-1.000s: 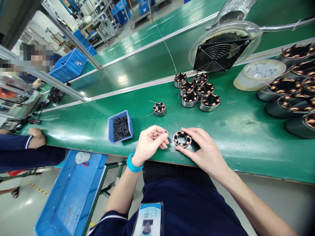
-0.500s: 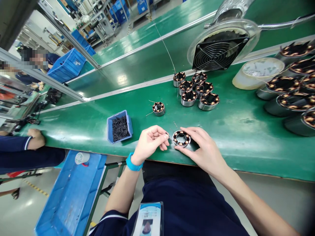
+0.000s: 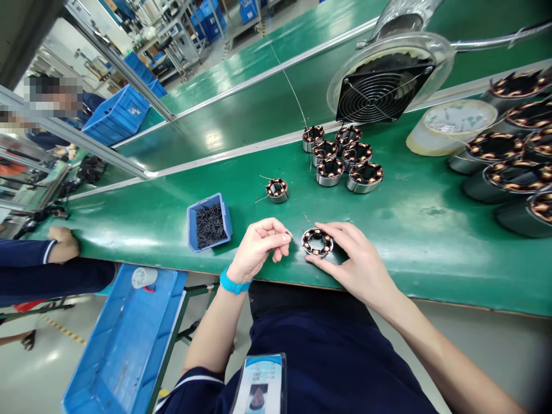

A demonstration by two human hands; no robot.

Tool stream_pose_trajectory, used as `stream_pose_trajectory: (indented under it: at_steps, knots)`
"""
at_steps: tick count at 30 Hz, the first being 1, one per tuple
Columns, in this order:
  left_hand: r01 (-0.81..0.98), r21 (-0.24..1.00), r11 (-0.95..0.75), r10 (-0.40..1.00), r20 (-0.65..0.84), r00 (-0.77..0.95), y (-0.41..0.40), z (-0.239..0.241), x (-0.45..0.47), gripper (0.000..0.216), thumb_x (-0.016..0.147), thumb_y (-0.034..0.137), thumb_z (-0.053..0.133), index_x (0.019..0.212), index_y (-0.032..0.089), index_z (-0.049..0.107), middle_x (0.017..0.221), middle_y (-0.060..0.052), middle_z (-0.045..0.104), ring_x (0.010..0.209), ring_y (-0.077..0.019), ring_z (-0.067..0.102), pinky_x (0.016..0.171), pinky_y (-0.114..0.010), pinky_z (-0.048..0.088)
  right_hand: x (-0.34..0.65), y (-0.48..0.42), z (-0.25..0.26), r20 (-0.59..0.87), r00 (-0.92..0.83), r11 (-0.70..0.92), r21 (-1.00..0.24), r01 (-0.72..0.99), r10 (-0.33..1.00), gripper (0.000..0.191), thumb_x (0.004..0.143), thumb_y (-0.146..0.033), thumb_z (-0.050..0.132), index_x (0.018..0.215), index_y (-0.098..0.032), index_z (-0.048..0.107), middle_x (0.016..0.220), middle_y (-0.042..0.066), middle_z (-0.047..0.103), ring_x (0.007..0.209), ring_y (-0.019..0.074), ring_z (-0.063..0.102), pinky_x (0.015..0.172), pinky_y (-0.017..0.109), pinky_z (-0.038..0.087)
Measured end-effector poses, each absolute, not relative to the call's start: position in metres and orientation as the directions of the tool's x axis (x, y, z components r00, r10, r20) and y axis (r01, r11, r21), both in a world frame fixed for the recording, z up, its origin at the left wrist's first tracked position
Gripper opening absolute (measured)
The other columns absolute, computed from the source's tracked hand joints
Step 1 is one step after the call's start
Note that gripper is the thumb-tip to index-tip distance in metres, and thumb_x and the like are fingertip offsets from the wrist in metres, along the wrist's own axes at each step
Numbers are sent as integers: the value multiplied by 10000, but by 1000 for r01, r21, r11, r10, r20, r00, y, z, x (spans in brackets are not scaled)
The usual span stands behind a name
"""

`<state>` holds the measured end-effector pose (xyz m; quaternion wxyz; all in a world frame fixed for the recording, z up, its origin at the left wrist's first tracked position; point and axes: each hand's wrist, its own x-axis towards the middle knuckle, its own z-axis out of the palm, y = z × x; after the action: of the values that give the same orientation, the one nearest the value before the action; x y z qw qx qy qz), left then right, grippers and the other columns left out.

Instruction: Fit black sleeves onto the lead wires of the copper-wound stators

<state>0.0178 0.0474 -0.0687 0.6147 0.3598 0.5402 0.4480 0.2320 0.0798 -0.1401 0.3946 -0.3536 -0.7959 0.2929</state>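
A small stator ring with copper windings [image 3: 318,241] lies on the green bench near its front edge. My right hand [image 3: 356,261] curls round its right side, fingers touching it. My left hand [image 3: 257,247] is just left of it, thumb and forefinger pinched on a thin dark piece at the ring's wire lead. A blue wristband [image 3: 233,283] is on my left wrist. A small blue tray of black sleeves [image 3: 210,221] sits to the left of my left hand.
One more stator with loose wires [image 3: 276,190] lies behind my hands; several stand grouped [image 3: 342,160] further back. Larger stators [image 3: 509,167] crowd the right, by a white dish [image 3: 452,126] and a fan [image 3: 383,86]. A co-worker's hand [image 3: 62,244] rests far left. A blue crate [image 3: 125,339] hangs below the bench.
My left hand has drawn slightly left and tightened its pinch at the wire lead. My right hand and the stator stay put.
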Motion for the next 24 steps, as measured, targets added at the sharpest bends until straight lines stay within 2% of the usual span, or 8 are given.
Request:
stream_pose_trajectory:
  at_steps: [8,18,24]
  knots:
    - [-71,936,345,938,-346,2,46,-64,24,237,781,309,813,816,124,669,578,1,655,435,-53,515,434,-159,389,232,80,-139,429,-439,585,-742,328,789,535,940,-445,712,1408,-242,550,1198,123,635,1084,293,631,916,462,560]
    - [-267,842,469,883,-450,130,51,-72,16,259,733,271,838,752,139,616,532,7,624,386,-44,443,390,-161,292,231,80,-138,431,-442,589,-740,325,786,518,953,-454,697,1397,-232,552,1196,129,632,1086,293,627,914,474,561]
    - [-394,780,486,874,-439,207,54,-74,16,200,720,226,813,746,131,640,468,44,512,365,-25,344,405,-174,242,232,80,-138,426,-441,583,-744,326,790,514,953,-441,696,1401,-235,553,1182,127,633,1080,297,631,917,485,563]
